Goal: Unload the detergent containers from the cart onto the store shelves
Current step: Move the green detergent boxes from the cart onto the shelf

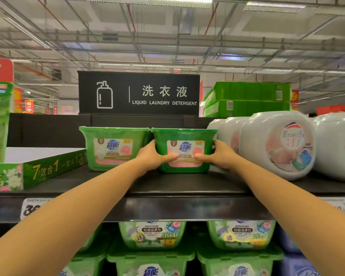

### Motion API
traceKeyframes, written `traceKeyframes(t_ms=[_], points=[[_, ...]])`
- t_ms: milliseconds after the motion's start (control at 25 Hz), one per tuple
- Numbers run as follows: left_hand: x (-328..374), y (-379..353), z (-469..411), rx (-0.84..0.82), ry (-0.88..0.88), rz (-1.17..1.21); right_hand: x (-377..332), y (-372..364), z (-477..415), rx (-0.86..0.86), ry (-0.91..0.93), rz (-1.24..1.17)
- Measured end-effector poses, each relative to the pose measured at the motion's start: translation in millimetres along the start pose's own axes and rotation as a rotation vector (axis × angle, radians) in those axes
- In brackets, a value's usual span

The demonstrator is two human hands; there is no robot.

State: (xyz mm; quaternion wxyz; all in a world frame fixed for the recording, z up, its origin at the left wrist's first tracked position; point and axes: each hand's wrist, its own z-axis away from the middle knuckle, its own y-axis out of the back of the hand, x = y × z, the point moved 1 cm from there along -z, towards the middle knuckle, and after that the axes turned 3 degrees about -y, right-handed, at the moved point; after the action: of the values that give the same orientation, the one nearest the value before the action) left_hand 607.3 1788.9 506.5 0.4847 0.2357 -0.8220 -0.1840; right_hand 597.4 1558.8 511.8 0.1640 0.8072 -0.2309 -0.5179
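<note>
Through the head camera I see both arms reach up to the top shelf (167, 188) of a store rack. The left hand (150, 156) and the right hand (222, 156) hold one green detergent tub (184, 136) between them, one hand on each side. Each thumb lies over the lower part of the front label, and the two thumb tips are near each other but do not touch. The other fingers curl around the sides of the tub and are mostly hidden behind it, so both hands grip it. The tub stands upright with its bottom at the shelf surface; I cannot tell if it rests there with its full weight. Just beside it on the left stands a second green tub (113, 148) of the same kind, and their upper rims touch or almost touch. On the right, close to the right hand, lie round white detergent containers (277, 144) on their sides. At the left end of the shelf is a green cardboard display tray (48, 168). Behind the tubs a black sign (138, 93) reads "LIQUID LAUNDRY DETERGENT", and green cartons (247, 98) are stacked to the right of it. On the shelf below stand more green tubs (151, 234) in stacked rows. A price tag (31, 208) hangs on the shelf edge at the left.
</note>
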Motion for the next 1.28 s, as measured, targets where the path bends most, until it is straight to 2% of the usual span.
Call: traceKeyframes(t_ms=[240, 600, 840, 920, 1000, 1040, 1120, 1200, 1280], points=[[-1.9, -7.7, -8.0, 0.025, 0.088, 0.077, 3.8, -1.9, -7.4, 0.05, -0.018, 0.116], [-5.6, -4.4, -4.5, 0.03, -0.013, 0.012, 2.7, -3.1, 0.1, 0.076, -0.045, 0.099], [-0.3, -1.9, 3.6, -0.005, 0.026, -0.042, 1.5, 1.7, 9.8, 0.114, -0.067, 0.101], [7.4, 3.7, 10.5, 0.035, 0.012, -0.209, -6.3, 5.9, 16.5, 0.171, -0.068, 0.164], [22.9, 13.3, 26.9, 0.167, -0.041, -0.271, -18.8, 13.2, 31.5, 0.309, -0.011, 0.186], [32.2, 18.0, 39.9, 0.245, -0.076, -0.187, -25.2, 16.4, 45.1, 0.383, 0.05, 0.151], [49.8, 23.4, 80.1, 0.319, -0.186, 0.136, -34.7, 19.4, 87.5, 0.475, 0.203, -0.026], [57.6, 20.4, 136.0, 0.243, -0.306, 0.423, -36.2, 16.8, 143.9, 0.516, 0.304, -0.205], [47.9, 11.1, 192.7, 0.136, -0.337, 0.582, -28.5, 11.3, 203.5, 0.555, 0.316, -0.331]])
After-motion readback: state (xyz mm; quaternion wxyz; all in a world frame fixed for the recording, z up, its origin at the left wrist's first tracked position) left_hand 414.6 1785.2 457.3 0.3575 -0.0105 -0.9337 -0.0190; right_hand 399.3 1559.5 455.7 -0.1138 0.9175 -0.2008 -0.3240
